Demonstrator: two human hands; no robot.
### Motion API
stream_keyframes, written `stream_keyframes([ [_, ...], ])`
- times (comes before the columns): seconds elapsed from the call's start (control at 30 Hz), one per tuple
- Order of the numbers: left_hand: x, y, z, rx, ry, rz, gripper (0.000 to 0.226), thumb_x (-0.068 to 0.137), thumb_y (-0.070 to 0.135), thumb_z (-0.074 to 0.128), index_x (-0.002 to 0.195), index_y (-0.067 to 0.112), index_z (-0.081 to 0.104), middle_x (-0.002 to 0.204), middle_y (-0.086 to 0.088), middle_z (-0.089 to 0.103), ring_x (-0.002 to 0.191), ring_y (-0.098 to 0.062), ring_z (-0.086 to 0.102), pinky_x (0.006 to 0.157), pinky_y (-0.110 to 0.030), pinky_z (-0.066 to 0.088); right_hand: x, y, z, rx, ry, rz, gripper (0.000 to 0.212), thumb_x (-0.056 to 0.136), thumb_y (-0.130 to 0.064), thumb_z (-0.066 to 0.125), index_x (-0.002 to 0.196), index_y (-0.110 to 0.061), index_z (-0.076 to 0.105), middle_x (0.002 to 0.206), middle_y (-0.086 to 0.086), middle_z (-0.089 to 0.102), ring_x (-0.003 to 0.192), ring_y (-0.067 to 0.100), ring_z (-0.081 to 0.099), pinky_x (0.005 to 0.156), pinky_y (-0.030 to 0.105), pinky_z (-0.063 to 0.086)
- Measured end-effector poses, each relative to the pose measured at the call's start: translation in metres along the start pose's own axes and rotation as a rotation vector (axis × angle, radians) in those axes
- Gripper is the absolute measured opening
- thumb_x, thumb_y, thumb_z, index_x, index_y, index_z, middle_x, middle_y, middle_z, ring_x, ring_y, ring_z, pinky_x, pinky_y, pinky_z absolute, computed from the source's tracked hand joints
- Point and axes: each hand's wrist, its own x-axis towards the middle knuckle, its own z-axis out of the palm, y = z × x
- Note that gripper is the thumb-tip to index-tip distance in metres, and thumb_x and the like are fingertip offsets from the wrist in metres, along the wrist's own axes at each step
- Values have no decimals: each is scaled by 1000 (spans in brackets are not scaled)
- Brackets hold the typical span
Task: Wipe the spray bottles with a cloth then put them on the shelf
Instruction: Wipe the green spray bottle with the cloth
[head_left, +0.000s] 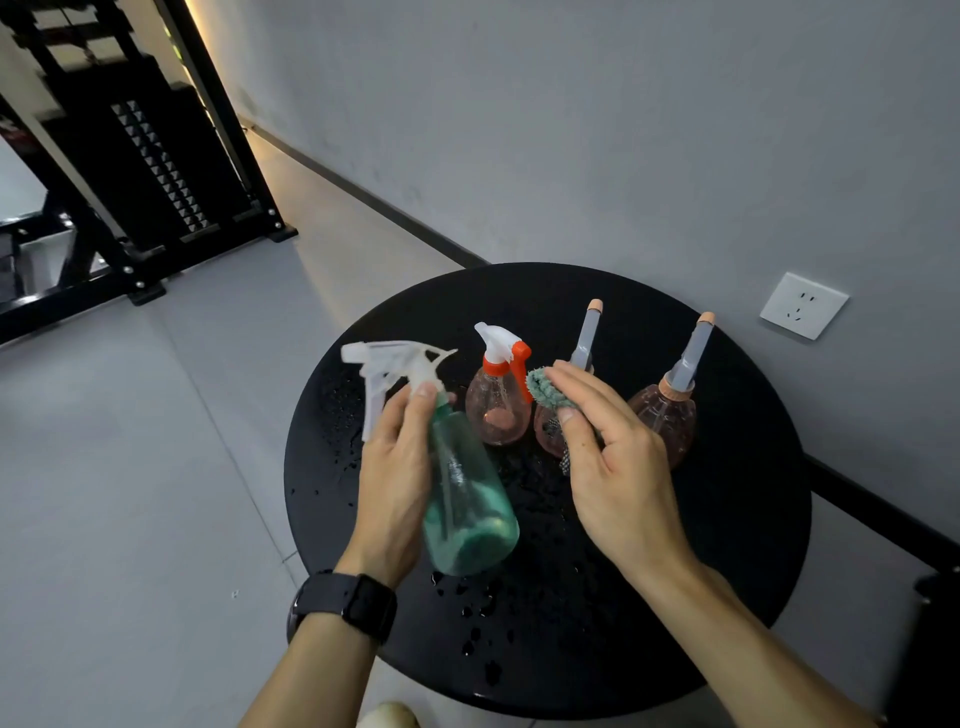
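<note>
My left hand (397, 467) grips a green spray bottle (467, 509) with a white trigger head by its neck, tilted above the round black table (727, 571). My right hand (608, 457) holds a folded green cloth (545, 389) between thumb and fingers, just right of the green bottle. Behind them stand three pink bottles: one with an orange-and-white trigger (498, 400), one partly hidden behind my right hand (584, 343), and one with a grey pump top at the right (670, 415).
Water drops lie on the table near its front and left. A black metal shelf frame (156, 171) stands on the floor at the upper left. A grey wall with a white socket (802, 305) runs behind the table.
</note>
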Motion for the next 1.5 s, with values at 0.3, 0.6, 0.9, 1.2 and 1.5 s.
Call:
stream_keyframes([
  [0.3, 12, -12, -12, 123, 121, -44, 26, 87, 53, 68, 94, 28, 66, 89, 7, 70, 82, -4, 60, 75, -24, 44, -1, 0, 4, 0, -9, -14, 40, 98, 0, 48, 133, -17, 58, 139, -10, 55, 131, -7, 43, 109, 14, 35],
  [0.6, 23, -26, -15, 82, 172, 10, 41, 98, 48, 57, 132, 25, 61, 124, 12, 66, 118, -10, 60, 101, -29, 45, -3, 5, 7, -50, -20, -57, 39, 98, -1, 48, 133, -17, 58, 140, -9, 54, 133, -6, 41, 109, 13, 34],
  [0.9, 25, -34, -15, 162, 139, 24, 50, 100, 54, 49, 140, 26, 54, 141, 2, 59, 131, -18, 53, 114, -48, 40, -5, 13, 11, -260, -70, -244, 41, 97, -4, 49, 138, -7, 52, 146, 2, 48, 142, 12, 35, 115, 29, 32],
  [1.2, 26, -39, -19, 276, 156, 72, 24, 106, 40, 43, 106, 24, 60, 99, 10, 64, 92, -1, 59, 74, -22, 40, -8, 18, 13, -407, -67, -381, 48, 90, 11, 58, 136, -1, 53, 145, 11, 49, 142, 22, 36, 113, 37, 37],
  [1.5, 27, -45, -25, 317, 160, 82, 23, 107, 41, 38, 112, 28, 57, 105, 12, 65, 99, -8, 62, 75, -27, 42, -13, 24, 12, -430, -88, -389, 49, 88, 13, 59, 135, -1, 54, 143, 13, 50, 142, 23, 36, 116, 31, 30],
])
